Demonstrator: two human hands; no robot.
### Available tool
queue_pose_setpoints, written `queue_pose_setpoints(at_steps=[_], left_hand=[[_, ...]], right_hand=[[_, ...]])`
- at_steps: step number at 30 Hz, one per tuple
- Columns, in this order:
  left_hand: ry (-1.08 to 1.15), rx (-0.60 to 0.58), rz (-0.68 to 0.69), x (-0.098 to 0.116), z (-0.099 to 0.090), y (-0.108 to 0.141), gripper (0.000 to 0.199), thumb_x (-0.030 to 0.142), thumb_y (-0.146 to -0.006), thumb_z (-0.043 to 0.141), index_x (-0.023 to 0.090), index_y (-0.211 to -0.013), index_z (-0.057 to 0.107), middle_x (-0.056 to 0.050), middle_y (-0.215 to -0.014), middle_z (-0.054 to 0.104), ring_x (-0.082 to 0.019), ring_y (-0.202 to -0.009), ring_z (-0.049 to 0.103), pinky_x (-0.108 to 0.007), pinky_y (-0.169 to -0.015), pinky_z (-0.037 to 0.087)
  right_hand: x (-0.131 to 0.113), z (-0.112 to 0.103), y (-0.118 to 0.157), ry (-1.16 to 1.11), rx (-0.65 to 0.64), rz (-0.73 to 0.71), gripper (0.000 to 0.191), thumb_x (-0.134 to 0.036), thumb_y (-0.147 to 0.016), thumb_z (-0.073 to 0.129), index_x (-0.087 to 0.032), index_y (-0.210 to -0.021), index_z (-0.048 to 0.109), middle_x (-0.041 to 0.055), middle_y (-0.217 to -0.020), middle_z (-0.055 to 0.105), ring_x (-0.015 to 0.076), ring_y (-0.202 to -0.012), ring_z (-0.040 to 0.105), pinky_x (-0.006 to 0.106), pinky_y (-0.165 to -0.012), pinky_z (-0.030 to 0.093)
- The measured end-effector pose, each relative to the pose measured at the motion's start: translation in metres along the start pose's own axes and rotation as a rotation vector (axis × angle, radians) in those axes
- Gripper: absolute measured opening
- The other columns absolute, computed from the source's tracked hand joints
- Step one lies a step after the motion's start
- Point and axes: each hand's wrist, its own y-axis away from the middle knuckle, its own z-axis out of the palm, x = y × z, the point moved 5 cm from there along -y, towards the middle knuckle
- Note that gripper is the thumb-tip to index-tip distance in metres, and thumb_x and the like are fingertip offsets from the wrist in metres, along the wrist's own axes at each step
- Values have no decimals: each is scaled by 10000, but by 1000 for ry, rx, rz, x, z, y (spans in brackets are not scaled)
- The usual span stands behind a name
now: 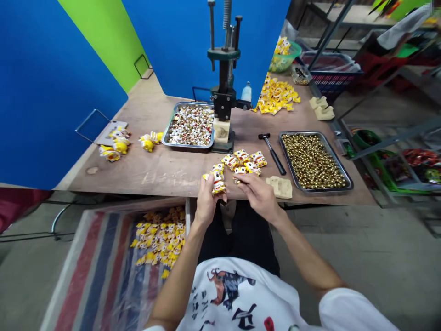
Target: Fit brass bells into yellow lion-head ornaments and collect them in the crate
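My left hand (206, 202) is closed around a few small yellow-and-white cartoon figurines (217, 177), stacked in a row above the table's front edge. To its right, my right hand (260, 195) pinches at the near side of another figurine (240, 170). That one belongs to a small cluster of the same painted figurines (242, 156), which lie close together on the wood. Their faces show black eyes and red mouths. My fingertips partly cover the pieces I touch.
A hand press (223, 101) stands behind, between a tray of small white-and-red pieces (191, 125) and a hammer (273, 154). A tray of gold balls (315, 161) is at right. Beige moulded blocks (279, 187) lie nearby. A striped-lined bin (113, 266) holds yellow pieces below left.
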Motion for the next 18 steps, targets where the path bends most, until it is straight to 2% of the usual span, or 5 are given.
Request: queue_pose_setpoints(at_steps=[2, 5, 12, 15, 18], left_hand=[[-96, 57, 26, -1, -3, 3, 552, 743, -996, 721, 221, -1118, 586, -3, -883, 654, -154, -689, 655, -242, -529, 507], [-178, 101, 38, -1, -4, 10, 543, 755, -1015, 693, 234, -1134, 601, 9, -882, 627, -145, -697, 606, -249, -588, 509], [-244, 47, 91, 11, 4, 26, 524, 757, -1059, 617, 255, -1207, 610, -11, -952, 614, -167, -749, 567, -276, -646, 496], [-260, 36, 95, 14, 4, 33, 528, 752, -1087, 553, 251, -1227, 643, -34, -996, 636, -194, -818, 595, -299, -712, 517], [-319, 50, 102, 14, 3, 40, 543, 746, -1107, 499, 241, -1199, 676, -47, -1019, 644, -213, -885, 606, -320, -800, 529]], right_hand=[[-6, 18, 4, 25, 6, -71, 342, -225, -1143, 639, -294, -1464, 732, 81, -1289, 835, 257, -1189, 798, 471, -1113, 651], [-4, 26, 10, 45, 5, -125, 353, -178, -1124, 660, -307, -1442, 742, 74, -1250, 845, 265, -1152, 815, 491, -1088, 669], [-8, 26, 18, 35, 73, -201, 478, -137, -1078, 736, -324, -1517, 720, 69, -1223, 852, 259, -1058, 831, 447, -969, 701], [-15, 24, 19, 65, 42, -199, 548, -130, -1083, 727, -340, -1585, 664, 67, -1260, 845, 263, -1086, 828, 449, -978, 696], [-21, 21, 22, 64, -6, -188, 526, -126, -1086, 718, -335, -1565, 663, 74, -1251, 836, 268, -1116, 815, 455, -995, 688]])
